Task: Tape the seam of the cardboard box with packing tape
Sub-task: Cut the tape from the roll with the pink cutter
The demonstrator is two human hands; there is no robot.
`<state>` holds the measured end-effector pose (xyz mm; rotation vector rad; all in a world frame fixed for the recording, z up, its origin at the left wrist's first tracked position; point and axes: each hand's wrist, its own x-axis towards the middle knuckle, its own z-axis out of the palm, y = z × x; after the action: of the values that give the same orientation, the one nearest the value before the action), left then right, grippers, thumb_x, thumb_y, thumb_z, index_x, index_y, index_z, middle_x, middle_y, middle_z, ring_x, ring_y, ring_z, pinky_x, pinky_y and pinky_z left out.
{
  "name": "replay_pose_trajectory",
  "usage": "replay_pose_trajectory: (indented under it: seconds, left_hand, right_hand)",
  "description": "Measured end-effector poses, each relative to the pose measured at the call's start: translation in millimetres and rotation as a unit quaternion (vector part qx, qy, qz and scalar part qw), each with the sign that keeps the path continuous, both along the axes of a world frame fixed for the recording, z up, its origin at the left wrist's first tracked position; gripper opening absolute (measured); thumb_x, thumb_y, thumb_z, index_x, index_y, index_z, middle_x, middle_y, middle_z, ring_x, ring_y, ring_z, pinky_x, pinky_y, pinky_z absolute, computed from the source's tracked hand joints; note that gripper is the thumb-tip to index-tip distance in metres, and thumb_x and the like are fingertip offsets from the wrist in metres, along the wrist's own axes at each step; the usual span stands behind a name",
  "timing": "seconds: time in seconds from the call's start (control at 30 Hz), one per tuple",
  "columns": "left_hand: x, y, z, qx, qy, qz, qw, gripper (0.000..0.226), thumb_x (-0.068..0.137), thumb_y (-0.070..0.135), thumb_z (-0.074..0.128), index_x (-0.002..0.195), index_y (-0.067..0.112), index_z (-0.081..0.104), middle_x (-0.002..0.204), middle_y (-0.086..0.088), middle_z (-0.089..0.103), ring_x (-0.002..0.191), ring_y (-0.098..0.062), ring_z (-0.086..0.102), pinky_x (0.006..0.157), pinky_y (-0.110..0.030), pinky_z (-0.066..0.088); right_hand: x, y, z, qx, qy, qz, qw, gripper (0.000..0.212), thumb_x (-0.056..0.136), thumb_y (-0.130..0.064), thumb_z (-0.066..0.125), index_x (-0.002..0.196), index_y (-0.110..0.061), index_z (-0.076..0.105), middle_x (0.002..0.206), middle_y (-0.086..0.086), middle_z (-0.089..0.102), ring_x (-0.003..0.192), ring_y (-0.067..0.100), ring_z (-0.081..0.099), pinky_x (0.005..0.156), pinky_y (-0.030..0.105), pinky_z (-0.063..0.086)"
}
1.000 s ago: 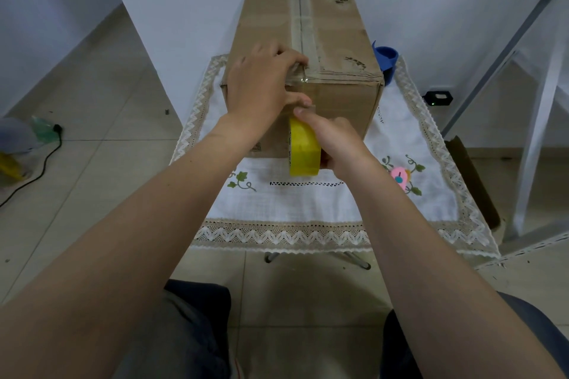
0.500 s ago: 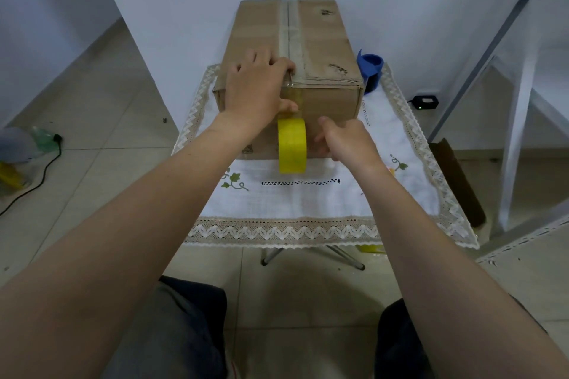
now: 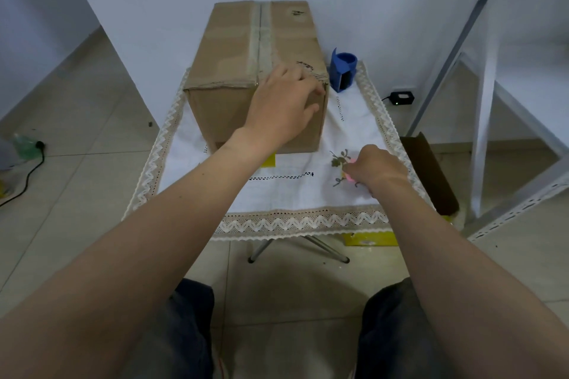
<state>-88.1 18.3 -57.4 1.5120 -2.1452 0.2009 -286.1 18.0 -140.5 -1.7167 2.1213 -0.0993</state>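
Cardboard box [image 3: 246, 71]: on white lace-edged cloth [image 3: 295, 194], far end w/ wall; taped seam [image 3: 260, 37] along top centre. Yellow tape roll [image 3: 268, 160]: on cloth at box's near face, mostly hidden by left forearm. Left hand [image 3: 281, 108]: fingers spread, flat over box's near-right top edge. Right hand [image 3: 374, 166]: curled, low on cloth right of box; grip contents can't tell. Blue dispenser [image 3: 342, 72]: beside box, right.

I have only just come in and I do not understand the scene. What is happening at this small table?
A person is taping a cardboard box that stands on a small table covered with a white lace-edged cloth. The left hand lies spread over the box's near top edge by the taped seam. The right hand rests curled on the cloth beside the box. The yellow tape roll is mostly hidden under the left forearm.
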Motion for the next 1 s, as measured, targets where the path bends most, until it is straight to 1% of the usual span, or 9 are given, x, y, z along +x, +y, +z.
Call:
replay_pose_trajectory:
  seconds: [0.17,0.23,0.37,0.47,0.53,0.63,0.73,0.83,1.0]
  left_hand:
    - [1,3,2,-0.012,0.038,-0.003,0.999,0.024,0.092,0.024,0.063,0.113,0.025,0.075,0.115,0.0,0.067,0.119,-0.028,0.055,0.096,-0.041,0.047]
    - [8,6,6,-0.025,0.07,0.013,0.997,0.023,0.092,0.025,0.061,0.11,0.025,0.075,0.109,0.0,0.068,0.114,-0.028,0.056,0.093,-0.039,0.047]
    - [40,14,4,-0.069,0.159,0.06,0.983,0.018,0.091,0.019,0.059,0.104,0.02,0.072,0.096,0.004,0.069,0.103,-0.021,0.058,0.086,-0.022,0.039]
    - [60,29,-3,-0.035,0.253,0.096,0.962,0.009,0.09,0.014,0.061,0.098,0.015,0.066,0.084,0.008,0.063,0.084,-0.008,0.059,0.075,-0.019,0.045]
    - [70,38,-8,0.021,0.307,0.133,0.942,0.004,0.092,0.017,0.063,0.095,0.02,0.062,0.078,0.012,0.06,0.072,-0.002,0.058,0.068,-0.017,0.046]
    - [77,40,-16,0.104,0.403,0.147,0.898,0.011,0.093,0.032,0.065,0.094,0.03,0.054,0.086,-0.002,0.069,0.079,-0.02,0.069,0.071,-0.035,0.052]
    - [76,37,-21,0.14,0.455,0.138,0.869,0.024,0.091,0.044,0.065,0.097,0.032,0.046,0.095,-0.014,0.072,0.083,-0.03,0.073,0.072,-0.047,0.058]
    - [74,34,-28,0.172,0.438,0.13,0.873,0.039,0.084,0.059,0.062,0.108,0.033,0.045,0.089,-0.006,0.069,0.083,-0.023,0.071,0.081,-0.055,0.059]
    - [72,32,-39,0.181,0.348,0.123,0.912,0.049,0.09,0.054,0.065,0.124,0.032,0.038,0.088,0.003,0.062,0.085,-0.014,0.065,0.072,-0.036,0.049]
  right_hand:
    - [-1,-4,-8,-0.004,-0.052,-0.004,0.999,0.016,0.09,-0.027,0.064,0.091,-0.011,0.067,0.078,0.01,0.071,0.073,0.035,0.073,0.077,0.044,0.064]
    - [4,-5,-5,-0.031,-0.116,-0.011,0.993,0.021,0.098,-0.032,0.055,0.097,-0.013,0.062,0.08,0.009,0.072,0.062,0.034,0.075,0.069,0.046,0.066]
    - [27,-9,24,-0.137,-0.346,0.011,0.928,0.012,0.101,-0.028,0.052,0.107,-0.02,0.058,0.086,0.009,0.074,0.05,0.024,0.062,0.043,0.031,0.052]
    - [45,-9,51,-0.203,-0.4,0.049,0.892,0.018,0.101,-0.03,0.05,0.114,-0.026,0.062,0.086,-0.002,0.064,0.064,0.012,0.054,0.055,0.027,0.041]
    - [55,-8,63,-0.2,-0.424,0.068,0.881,0.02,0.101,-0.032,0.05,0.115,-0.028,0.064,0.084,-0.008,0.059,0.068,0.008,0.052,0.06,0.026,0.038]
    - [68,-8,71,-0.172,-0.441,0.106,0.874,0.022,0.1,-0.025,0.05,0.115,-0.026,0.067,0.078,-0.012,0.057,0.059,-0.001,0.049,0.058,0.022,0.034]
    - [78,-11,71,-0.166,-0.391,0.157,0.892,0.018,0.102,-0.022,0.048,0.105,-0.025,0.065,0.072,-0.009,0.065,0.051,-0.004,0.05,0.057,0.025,0.035]
    - [80,-18,61,-0.159,-0.374,0.185,0.895,0.018,0.105,-0.019,0.047,0.11,-0.028,0.062,0.077,-0.009,0.066,0.054,-0.007,0.052,0.058,0.023,0.038]
    - [86,-25,47,-0.167,-0.364,0.204,0.893,0.024,0.101,-0.013,0.042,0.112,-0.021,0.062,0.083,-0.012,0.058,0.072,0.0,0.05,0.066,0.02,0.038]
